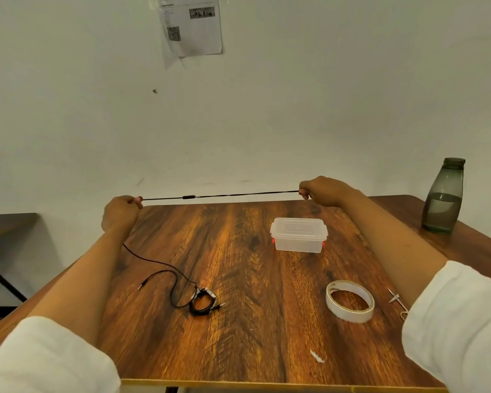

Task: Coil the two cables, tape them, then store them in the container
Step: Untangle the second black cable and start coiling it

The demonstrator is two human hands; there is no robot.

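A pale off-white wall [295, 95] is filling the upper half of the frame, with a printed sheet [192, 24] hanging at top centre, one corner curling. A dark-grained wooden table [253, 350] is spreading across the lower half. At the left edge, a second tabletop [6, 224] is resting on dark legs.

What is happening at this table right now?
A person holds a black cable taut between the left hand and the right hand, above the table; the rest of it hangs down to the tabletop. A second cable lies there already coiled and taped. The container has its lid on, and the tape roll lies nearer the person.
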